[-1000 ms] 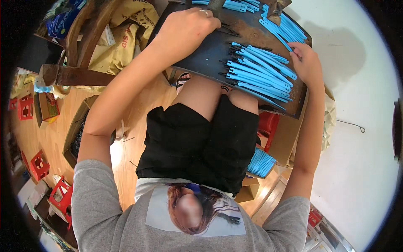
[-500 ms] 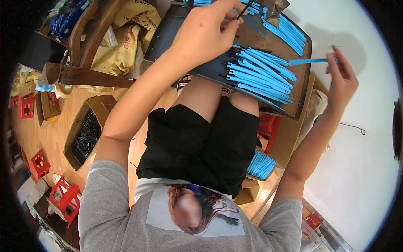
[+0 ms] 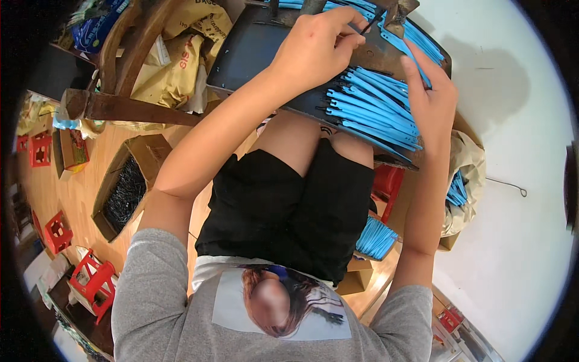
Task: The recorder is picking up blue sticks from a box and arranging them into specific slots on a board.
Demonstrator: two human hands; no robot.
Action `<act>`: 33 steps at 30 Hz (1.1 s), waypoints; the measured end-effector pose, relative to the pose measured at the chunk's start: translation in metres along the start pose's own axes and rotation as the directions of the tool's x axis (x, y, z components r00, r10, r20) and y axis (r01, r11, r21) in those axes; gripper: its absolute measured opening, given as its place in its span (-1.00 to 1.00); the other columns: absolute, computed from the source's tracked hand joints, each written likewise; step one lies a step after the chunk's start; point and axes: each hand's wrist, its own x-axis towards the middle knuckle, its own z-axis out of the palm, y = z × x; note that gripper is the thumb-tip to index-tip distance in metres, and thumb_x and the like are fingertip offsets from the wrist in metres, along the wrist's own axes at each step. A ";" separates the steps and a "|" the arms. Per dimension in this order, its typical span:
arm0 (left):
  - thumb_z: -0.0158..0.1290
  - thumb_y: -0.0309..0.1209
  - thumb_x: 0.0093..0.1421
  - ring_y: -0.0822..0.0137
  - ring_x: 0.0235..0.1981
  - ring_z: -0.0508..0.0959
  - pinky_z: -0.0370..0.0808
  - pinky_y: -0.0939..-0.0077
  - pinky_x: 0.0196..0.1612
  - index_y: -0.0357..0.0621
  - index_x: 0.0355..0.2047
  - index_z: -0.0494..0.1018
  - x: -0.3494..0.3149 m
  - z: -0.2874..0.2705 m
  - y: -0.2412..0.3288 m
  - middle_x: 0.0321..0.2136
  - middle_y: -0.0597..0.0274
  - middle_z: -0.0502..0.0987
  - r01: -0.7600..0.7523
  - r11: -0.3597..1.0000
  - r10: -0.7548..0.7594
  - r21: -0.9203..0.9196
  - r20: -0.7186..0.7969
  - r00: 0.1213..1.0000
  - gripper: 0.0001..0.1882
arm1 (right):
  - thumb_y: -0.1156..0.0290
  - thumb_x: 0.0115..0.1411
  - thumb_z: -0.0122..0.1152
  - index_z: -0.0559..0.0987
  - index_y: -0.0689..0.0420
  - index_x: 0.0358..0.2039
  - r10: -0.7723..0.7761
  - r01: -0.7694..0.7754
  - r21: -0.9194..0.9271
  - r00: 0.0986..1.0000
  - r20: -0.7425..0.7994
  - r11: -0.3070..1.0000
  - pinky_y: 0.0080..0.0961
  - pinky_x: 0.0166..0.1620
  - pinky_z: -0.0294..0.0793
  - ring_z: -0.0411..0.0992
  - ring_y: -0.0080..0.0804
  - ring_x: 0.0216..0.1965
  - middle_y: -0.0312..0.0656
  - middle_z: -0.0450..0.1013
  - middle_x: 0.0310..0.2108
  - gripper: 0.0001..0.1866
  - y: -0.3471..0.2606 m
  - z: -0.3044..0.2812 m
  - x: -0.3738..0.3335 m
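My left hand [image 3: 322, 45] is above the dark worktop [image 3: 244, 63], its thumb and fingers pinched on a thin black piece [image 3: 370, 26] that points up to the right. My right hand [image 3: 431, 96] is at the worktop's right side, thumb and forefinger closed on a flat blue plastic strip [image 3: 426, 79]. The strip's far part runs toward a brown upright block [image 3: 395, 27]. Between my hands lies a pile of blue strips [image 3: 371, 111], many with black pieces at their left ends. More blue strips [image 3: 425, 45] lie behind my right fingers.
A wooden chair frame [image 3: 136, 108] and yellow sacks [image 3: 181, 69] are at the left. On the floor stand a cardboard box of black pieces [image 3: 123, 196] and red stools [image 3: 93, 283]. Bundled blue strips [image 3: 375, 238] sit below the worktop. A white wall [image 3: 506, 139] borders the right.
My right hand has come in from the right over the worktop with the blue strip. My left hand has shifted slightly right and down, still pinching the black piece.
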 end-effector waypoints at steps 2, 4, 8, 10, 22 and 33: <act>0.04 -0.52 -0.02 0.17 -0.54 0.54 0.46 0.46 -0.49 -0.20 -0.37 0.41 0.000 0.002 -0.001 -0.59 0.05 0.51 -0.005 1.000 0.005 0.002 -0.006 1.000 -0.84 | 0.35 0.11 0.11 0.54 0.00 -0.20 -0.117 0.123 0.084 0.991 -0.070 0.989 -0.62 -0.36 0.34 0.36 -0.45 -0.51 -0.11 0.46 -0.49 -0.78 0.003 0.005 0.004; 0.05 -0.51 -0.02 0.18 -0.54 0.55 0.46 0.48 -0.49 -0.20 -0.39 0.42 0.003 0.001 0.004 -0.59 0.05 0.51 -0.020 1.000 0.020 0.006 -0.017 1.000 -0.86 | 0.35 0.11 0.10 0.54 0.02 -0.20 -0.103 0.110 0.103 0.992 -0.069 0.989 -0.62 -0.35 0.34 0.36 -0.46 -0.50 -0.12 0.46 -0.48 -0.78 0.001 0.006 0.005; 0.00 -0.65 -0.01 0.07 -0.53 0.53 0.41 0.51 -0.53 -0.38 -0.44 0.34 0.032 -0.029 0.017 -0.58 -0.09 0.46 -0.303 0.931 0.286 0.205 0.108 0.952 -0.90 | 0.35 0.12 0.10 0.53 0.06 -0.19 -0.076 0.086 0.163 0.995 -0.070 0.983 -0.62 -0.33 0.34 0.35 -0.50 -0.48 -0.14 0.48 -0.45 -0.77 0.001 0.008 0.005; 0.00 -0.64 -0.01 0.08 -0.53 0.53 0.40 0.51 -0.53 -0.37 -0.44 0.34 0.033 -0.028 0.014 -0.58 -0.09 0.46 -0.244 0.959 0.230 0.143 0.107 0.967 -0.90 | 0.35 0.12 0.09 0.53 0.10 -0.19 -0.080 0.092 0.214 0.995 -0.066 0.972 -0.64 -0.34 0.34 0.34 -0.55 -0.49 -0.16 0.48 -0.44 -0.76 0.003 0.008 0.005; 0.01 -0.63 -0.01 0.08 -0.52 0.53 0.40 0.48 -0.53 -0.37 -0.46 0.36 0.039 -0.027 0.022 -0.59 -0.09 0.45 -0.139 0.986 0.124 0.091 0.153 0.980 -0.92 | 0.37 0.10 0.12 0.54 0.16 -0.22 0.180 -0.185 0.037 0.976 0.120 0.982 -0.70 -0.35 0.32 0.31 -0.64 -0.50 -0.19 0.50 -0.47 -0.76 -0.006 -0.011 0.012; 0.01 -0.63 -0.02 0.09 -0.54 0.51 0.39 0.46 -0.52 -0.37 -0.47 0.37 0.041 -0.023 -0.003 -0.60 -0.08 0.45 -0.141 0.990 0.139 0.007 0.140 0.980 -0.93 | 0.37 0.09 0.12 0.53 0.17 -0.22 0.110 -0.125 0.092 0.982 0.156 0.988 -0.67 -0.35 0.34 0.31 -0.64 -0.50 -0.19 0.51 -0.47 -0.76 0.001 -0.007 0.020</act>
